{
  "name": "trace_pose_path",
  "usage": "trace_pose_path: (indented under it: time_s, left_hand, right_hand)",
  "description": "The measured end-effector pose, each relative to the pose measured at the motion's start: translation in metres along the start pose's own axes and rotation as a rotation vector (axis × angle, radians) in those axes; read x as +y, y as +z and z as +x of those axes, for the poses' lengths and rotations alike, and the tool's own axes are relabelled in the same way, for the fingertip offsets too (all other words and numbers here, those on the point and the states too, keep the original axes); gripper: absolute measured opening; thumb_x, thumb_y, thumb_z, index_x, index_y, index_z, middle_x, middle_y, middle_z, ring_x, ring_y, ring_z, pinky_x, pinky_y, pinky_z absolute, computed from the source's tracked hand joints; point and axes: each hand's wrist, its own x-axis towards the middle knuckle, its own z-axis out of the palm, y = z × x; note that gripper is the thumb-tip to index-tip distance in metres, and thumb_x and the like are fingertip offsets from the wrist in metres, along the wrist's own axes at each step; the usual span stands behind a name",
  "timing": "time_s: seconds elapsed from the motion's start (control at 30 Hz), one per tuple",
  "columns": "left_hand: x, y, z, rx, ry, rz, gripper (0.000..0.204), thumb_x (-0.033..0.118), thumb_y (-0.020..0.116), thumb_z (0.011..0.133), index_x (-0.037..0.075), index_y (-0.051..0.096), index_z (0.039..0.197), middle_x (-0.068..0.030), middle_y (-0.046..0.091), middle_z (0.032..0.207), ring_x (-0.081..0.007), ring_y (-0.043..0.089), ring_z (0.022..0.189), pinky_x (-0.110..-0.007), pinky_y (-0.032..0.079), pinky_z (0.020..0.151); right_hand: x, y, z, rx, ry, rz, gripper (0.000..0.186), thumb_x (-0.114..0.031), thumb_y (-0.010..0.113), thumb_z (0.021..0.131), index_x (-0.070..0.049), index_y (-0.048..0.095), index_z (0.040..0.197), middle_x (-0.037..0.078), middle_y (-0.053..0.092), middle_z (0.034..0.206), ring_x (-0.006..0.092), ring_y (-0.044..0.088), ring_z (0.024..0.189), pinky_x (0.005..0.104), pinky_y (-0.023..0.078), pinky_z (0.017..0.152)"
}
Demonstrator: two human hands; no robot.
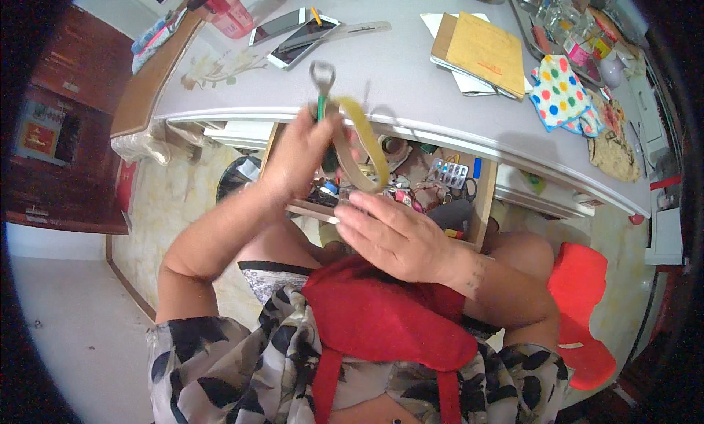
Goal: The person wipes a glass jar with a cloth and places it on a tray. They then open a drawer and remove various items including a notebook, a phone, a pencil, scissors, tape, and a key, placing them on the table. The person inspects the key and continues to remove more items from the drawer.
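In the head view, the left hand (297, 156), toward 10 o'clock of centre, was closed around a green-stemmed tool (321, 76) whose metal end pointed to 12 o'clock. A yellow ring (375, 149), apparently a tape roll, was positioned at its 3 o'clock side, just above centre; whether the fingers gripped it could not be determined. The right hand (403, 241), at 4 o'clock, was extended flat with no visible load, its underside hidden, its fingertips near the ring's lower edge. Below the ring, the open drawer (482, 208) held mixed small items. The step in hand was judged to be sorting drawer contents. The next move likely required the right hand to take the ring while the left secured the tool.
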Motion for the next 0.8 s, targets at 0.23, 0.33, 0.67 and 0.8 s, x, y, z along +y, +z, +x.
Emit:
trace_pose_path:
  time_s: [0.23,0.33,0.67,0.8]
  left_hand:
    - [0.052,-0.005,0.15,-0.192,0.005,0.595,0.028,0.027,0.063,0.081,0.004,0.055,0.096,-0.003,0.059,0.073,-0.0094,0.055,0.057,-0.023,0.039,0.045]
    - [0.056,0.008,0.201,-0.265,-0.079,0.679,0.021,0.026,0.063,0.079,0.006,0.06,0.081,-0.0029,0.057,0.063,-0.0099,0.052,0.05,-0.024,0.036,0.04]
    - [0.042,-0.029,0.306,0.309,0.265,0.879,0.044,0.034,0.068,0.077,0.0,0.059,0.104,-0.0078,0.064,0.091,-0.0154,0.062,0.075,-0.027,0.05,0.058]
    - [0.054,-0.033,0.259,0.176,0.373,0.544,0.064,0.024,0.067,0.078,0.004,0.039,0.133,-0.0219,0.06,0.105,-0.0241,0.063,0.085,-0.035,0.055,0.064]
  right_hand:
    - [0.019,-0.006,-0.011,-0.1,0.223,0.14,0.025,-0.014,0.056,0.078,-0.004,0.061,0.1,0.009,0.053,0.117,0.0258,0.047,0.113,0.0353,0.042,0.094]
    - [0.032,0.0,-0.023,-0.095,0.259,0.179,0.026,-0.007,0.059,0.074,-0.001,0.06,0.1,0.011,0.054,0.115,0.0284,0.049,0.111,0.0375,0.042,0.093]
    - [0.067,-0.012,-0.035,-0.048,0.311,0.157,0.027,-0.003,0.06,0.072,-0.001,0.061,0.099,0.012,0.057,0.109,0.0299,0.054,0.104,0.0387,0.045,0.089]
    - [0.09,-0.029,-0.041,0.012,0.488,0.131,0.023,-0.005,0.056,0.075,-0.001,0.061,0.097,0.014,0.062,0.1,0.031,0.058,0.096,0.0388,0.046,0.087]
